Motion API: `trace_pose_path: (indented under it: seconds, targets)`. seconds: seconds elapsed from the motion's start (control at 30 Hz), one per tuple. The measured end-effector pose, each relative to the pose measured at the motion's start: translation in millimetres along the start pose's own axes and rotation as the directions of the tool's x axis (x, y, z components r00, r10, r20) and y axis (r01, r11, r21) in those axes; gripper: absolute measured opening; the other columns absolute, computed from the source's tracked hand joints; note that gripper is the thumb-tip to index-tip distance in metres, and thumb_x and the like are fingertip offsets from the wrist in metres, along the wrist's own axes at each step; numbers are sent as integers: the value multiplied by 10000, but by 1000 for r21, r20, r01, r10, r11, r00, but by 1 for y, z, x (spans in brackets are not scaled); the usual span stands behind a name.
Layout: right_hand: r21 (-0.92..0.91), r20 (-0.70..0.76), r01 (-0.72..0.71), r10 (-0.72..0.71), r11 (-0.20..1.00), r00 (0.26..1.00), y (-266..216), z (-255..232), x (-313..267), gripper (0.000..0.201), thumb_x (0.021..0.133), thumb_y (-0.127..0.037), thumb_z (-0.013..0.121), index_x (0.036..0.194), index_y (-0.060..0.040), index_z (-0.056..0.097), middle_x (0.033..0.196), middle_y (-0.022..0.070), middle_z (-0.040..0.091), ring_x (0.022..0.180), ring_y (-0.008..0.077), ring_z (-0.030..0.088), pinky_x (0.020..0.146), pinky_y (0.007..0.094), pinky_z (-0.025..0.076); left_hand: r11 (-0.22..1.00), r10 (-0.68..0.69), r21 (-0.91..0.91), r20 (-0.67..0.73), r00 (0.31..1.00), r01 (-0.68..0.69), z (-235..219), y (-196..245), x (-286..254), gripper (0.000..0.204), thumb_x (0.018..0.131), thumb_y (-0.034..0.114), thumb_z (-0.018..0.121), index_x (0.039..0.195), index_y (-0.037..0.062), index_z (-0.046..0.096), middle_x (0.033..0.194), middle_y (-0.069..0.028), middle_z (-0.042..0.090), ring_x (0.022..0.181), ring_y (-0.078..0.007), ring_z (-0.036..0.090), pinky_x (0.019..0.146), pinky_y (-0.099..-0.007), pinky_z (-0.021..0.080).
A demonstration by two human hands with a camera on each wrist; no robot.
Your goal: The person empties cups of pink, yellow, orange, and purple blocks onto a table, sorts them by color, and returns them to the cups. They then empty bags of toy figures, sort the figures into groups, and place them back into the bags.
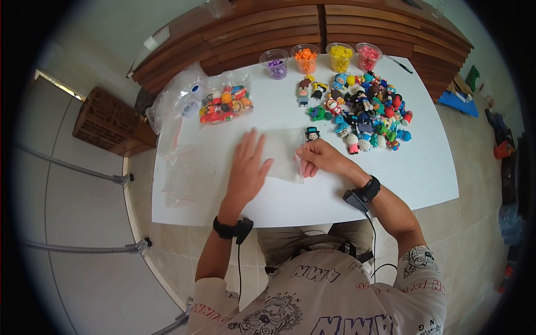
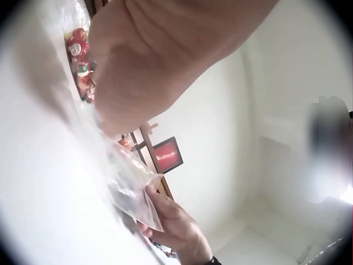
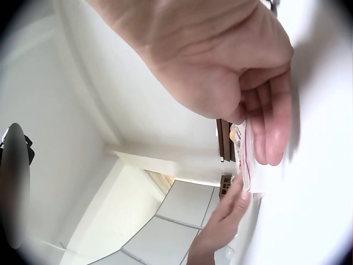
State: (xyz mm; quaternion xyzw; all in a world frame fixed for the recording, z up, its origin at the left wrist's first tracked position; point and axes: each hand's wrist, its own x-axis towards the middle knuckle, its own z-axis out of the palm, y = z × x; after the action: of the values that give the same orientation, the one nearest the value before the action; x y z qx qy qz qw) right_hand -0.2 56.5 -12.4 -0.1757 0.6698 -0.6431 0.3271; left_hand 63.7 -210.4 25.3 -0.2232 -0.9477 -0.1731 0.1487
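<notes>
A clear zip bag [image 1: 285,151] lies flat over the white table between my hands, its pink seal line at the right end. My right hand [image 1: 324,158] pinches that end between thumb and fingers; the right wrist view shows the fingers [image 3: 273,124] curled at the seal. With fingers spread and straight, my left hand [image 1: 248,167] rests on the bag's left part. In the left wrist view the bag [image 2: 132,187] stretches toward the right hand [image 2: 174,221]. A small figure with a dark green hat [image 1: 312,133] stands just beyond the right hand.
A pile of small toy figures [image 1: 368,111] covers the table's right side. A filled bag of figures [image 1: 228,104] lies at the back left beside crumpled clear plastic [image 1: 181,95]. Cups of purple [image 1: 275,66], orange [image 1: 305,58], yellow and pink pieces line the back edge, near a pen [image 1: 401,65].
</notes>
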Motion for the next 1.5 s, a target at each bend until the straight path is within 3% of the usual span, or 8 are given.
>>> trace_pose_path:
  seconds: [0.27, 0.37, 0.47, 0.77, 0.87, 1.27, 1.37, 1.5]
  targets:
    - [-18, 42, -39, 39, 999, 998, 2, 2, 2, 393, 1118, -314, 531, 975, 20, 679, 794, 105, 749, 682, 163, 746, 597, 277, 621, 990, -89, 117, 90, 992, 78, 23, -36, 4, 697, 982, 211, 690, 1566, -20, 388, 1626, -294, 362, 1516, -451, 338, 1231, -530, 294]
    - [-5, 54, -52, 52, 999, 997, -4, 6, 2, 365, 1114, -302, 536, 1017, 18, 682, 840, 95, 755, 727, 153, 745, 616, 273, 622, 989, -143, 20, -185, 972, 149, 6, 2, 4, 556, 926, 150, 742, 1406, -28, 526, 1426, -276, 548, 1342, -443, 509, 1146, -499, 399]
    - [-10, 104, -28, 29, 1000, 994, 5, 1, 6, 328, 1112, -281, 536, 1070, 11, 681, 930, 94, 760, 797, 144, 744, 642, 275, 624, 971, -199, -142, -43, 979, 191, 0, 72, 11, 372, 863, 202, 815, 1096, -2, 608, 1155, -194, 627, 1113, -395, 595, 975, -505, 458]
    - [-38, 130, 12, -7, 999, 991, 3, 2, -2, 285, 1103, -187, 500, 1210, 14, 671, 999, 117, 762, 829, 159, 742, 676, 290, 621, 818, -431, -414, 16, 902, 398, 30, 65, 19, 138, 845, 85, 740, 857, 33, 612, 672, -118, 578, 608, -317, 596, 611, -429, 499]
    - [-39, 117, -23, 27, 999, 993, -4, 3, -4, 295, 1088, -151, 484, 1263, 15, 653, 960, 127, 770, 804, 167, 742, 669, 294, 611, 889, -444, -274, -314, 839, 367, 9, 61, 27, 118, 826, 69, 700, 863, 45, 590, 706, -130, 639, 674, -359, 642, 693, -476, 499]
    - [-153, -44, 74, -82, 985, 996, -18, -9, -17, 328, 1034, -107, 515, 1324, -42, 653, 924, 105, 773, 805, 197, 744, 696, 315, 585, 975, -222, -61, -228, 948, 214, 8, 53, 37, 96, 850, 12, 662, 931, 52, 633, 725, -143, 656, 689, -380, 644, 665, -481, 464]
    - [-802, -341, 88, -573, 591, 745, -36, -33, -16, 239, 926, -72, 634, 1145, -33, 721, 1001, 153, 744, 814, 354, 730, 753, 442, 581, 956, -273, -154, -140, 952, 251, 8, 57, 42, 73, 881, 71, 711, 903, 53, 643, 677, -129, 644, 637, -361, 640, 616, -473, 467]
    - [-945, -317, -122, -756, 303, 573, -20, -90, 18, 252, 883, -67, 654, 1128, -42, 706, 1066, 170, 708, 887, 368, 725, 787, 474, 578, 895, -370, -302, -90, 925, 329, 13, 52, 51, 127, 910, 138, 746, 879, 49, 659, 608, -114, 619, 563, -326, 630, 549, -449, 467]
